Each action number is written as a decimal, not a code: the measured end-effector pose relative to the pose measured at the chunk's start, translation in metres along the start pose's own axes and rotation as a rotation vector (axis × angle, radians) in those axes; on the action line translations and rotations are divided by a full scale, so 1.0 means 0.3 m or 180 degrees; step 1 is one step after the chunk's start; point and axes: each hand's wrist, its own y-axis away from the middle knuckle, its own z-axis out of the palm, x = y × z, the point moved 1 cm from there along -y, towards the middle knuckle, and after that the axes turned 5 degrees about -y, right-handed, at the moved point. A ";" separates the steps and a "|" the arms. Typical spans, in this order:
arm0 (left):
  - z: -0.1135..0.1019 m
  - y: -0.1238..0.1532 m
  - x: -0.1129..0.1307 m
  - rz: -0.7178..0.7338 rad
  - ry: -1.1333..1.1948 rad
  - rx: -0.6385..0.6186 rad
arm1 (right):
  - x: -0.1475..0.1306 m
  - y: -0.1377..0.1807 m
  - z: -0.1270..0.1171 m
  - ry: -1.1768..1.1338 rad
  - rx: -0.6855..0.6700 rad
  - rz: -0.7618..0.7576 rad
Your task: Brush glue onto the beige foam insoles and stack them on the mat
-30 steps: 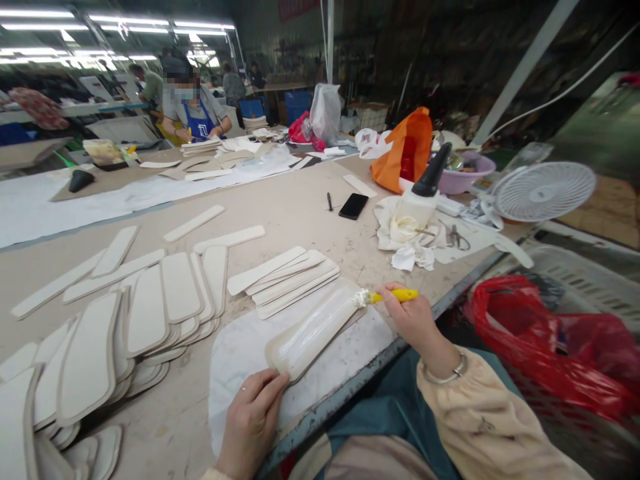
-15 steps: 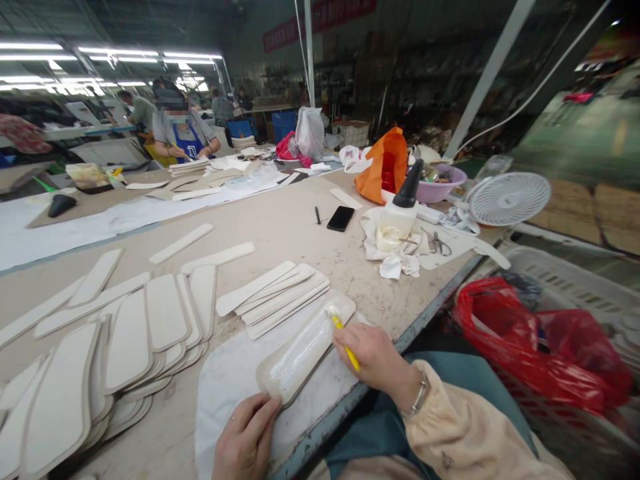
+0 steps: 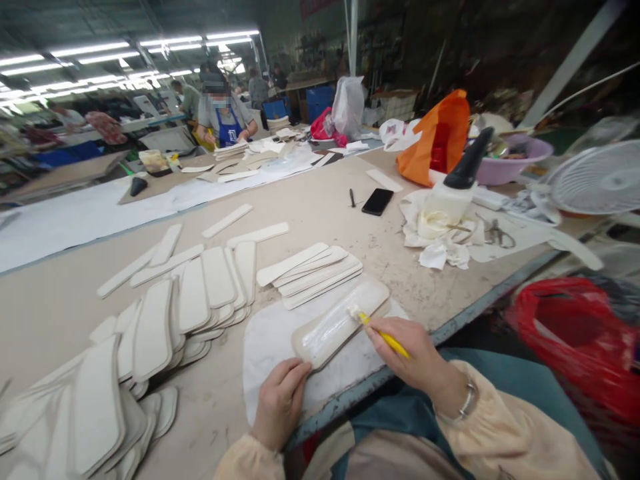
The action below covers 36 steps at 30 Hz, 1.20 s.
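My right hand [image 3: 410,353] grips a yellow-handled brush [image 3: 383,333], and its white bristles rest on a long cream pad [image 3: 340,323] that shines wet with glue. The pad lies on a white sheet [image 3: 273,343] at the table's near edge. My left hand [image 3: 280,403] rests with its fingertips pressing the pad's near end, fingers laid flat. A stack of narrow cream strips [image 3: 313,270] lies just beyond the pad.
Rows of overlapping cream pads [image 3: 200,300] spread to the left. A glue bottle with a black nozzle [image 3: 453,193] stands on rags, near a phone [image 3: 377,200], scissors [image 3: 495,233], an orange bag [image 3: 440,137] and a fan [image 3: 595,177]. A red bag [image 3: 575,340] sits right of the table. A person works at the far end [image 3: 223,117].
The brush went from the pad's far tip onto its surface and now strokes near its middle. My left hand keeps holding the near end. The view shifted.
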 end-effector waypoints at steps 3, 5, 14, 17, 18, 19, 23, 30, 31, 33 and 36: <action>-0.001 -0.002 0.006 -0.0036 0.0025 -0.0041 | -0.048 -0.001 0.047 -0.1052 0.0006 0.0757; -0.003 -0.004 0.009 -0.0026 0.0044 -0.0084 | -0.065 -0.006 0.086 -0.1549 -0.0015 0.1226; 0.001 0.009 -0.006 0.0032 0.0040 -0.0121 | -0.046 -0.031 0.137 -0.1766 -0.0182 0.1554; 0.000 0.002 -0.004 0.0014 -0.0005 -0.0127 | -0.024 -0.030 0.096 -0.1629 0.0164 0.1709; -0.001 -0.002 -0.002 0.0007 -0.0014 -0.0128 | -0.023 -0.027 0.088 -0.1703 0.0180 0.1728; -0.002 -0.005 0.001 0.0001 -0.0023 -0.0131 | -0.026 -0.023 0.085 -0.1800 0.0135 0.1718; -0.008 -0.009 0.007 0.0041 -0.0069 -0.0125 | -0.043 -0.013 0.091 -0.1872 -0.0227 0.1546; -0.006 -0.008 -0.002 0.0077 -0.0096 -0.0093 | 0.091 -0.033 -0.073 -0.0675 0.0766 0.1578; -0.005 -0.010 0.001 0.0064 -0.0092 -0.0104 | 0.114 -0.035 -0.106 -0.0457 0.0963 0.1574; -0.010 -0.015 0.015 0.0018 -0.0074 -0.0129 | 0.142 -0.035 -0.162 -0.0126 0.1273 0.1495; -0.042 -0.028 0.038 -0.0090 -0.0027 -0.0131 | 0.151 -0.026 -0.204 -0.0080 0.1637 0.1315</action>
